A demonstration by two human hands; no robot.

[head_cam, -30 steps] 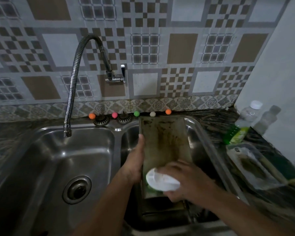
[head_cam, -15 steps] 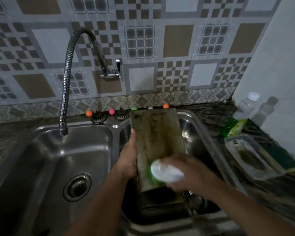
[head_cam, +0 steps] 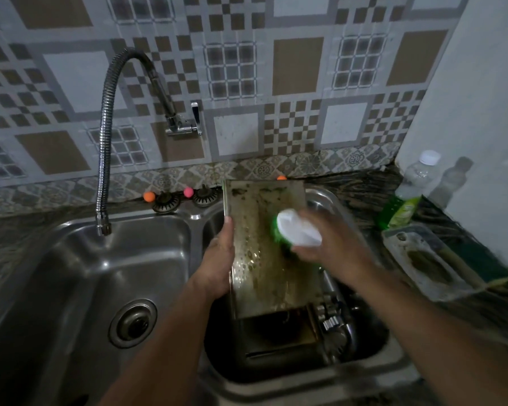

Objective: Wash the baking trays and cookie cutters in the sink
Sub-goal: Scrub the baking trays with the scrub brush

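Observation:
A stained, soapy baking tray (head_cam: pixel 261 253) stands tilted over the right basin (head_cam: pixel 361 341) of the steel sink. My left hand (head_cam: pixel 217 259) grips the tray's left edge, thumb on its face. My right hand (head_cam: pixel 329 244) holds a white scrub brush with green bristles (head_cam: pixel 294 230) and presses it on the upper right of the tray. Under the tray, more dark trays and small metal pieces (head_cam: pixel 332 320) lie in the right basin, partly hidden.
The left basin (head_cam: pixel 106 273) holds only its drain, with the flexible tap (head_cam: pixel 103 159) hanging above it. A bottle of green dish soap (head_cam: pixel 405 197) and a clear plastic tray with a sponge (head_cam: pixel 428 259) stand on the dark counter at right. Small coloured balls (head_cam: pixel 149 196) line the sink's back.
My right hand has moved the brush up the tray from its lower part to its upper right. The view has shifted a little; my left hand keeps its grip.

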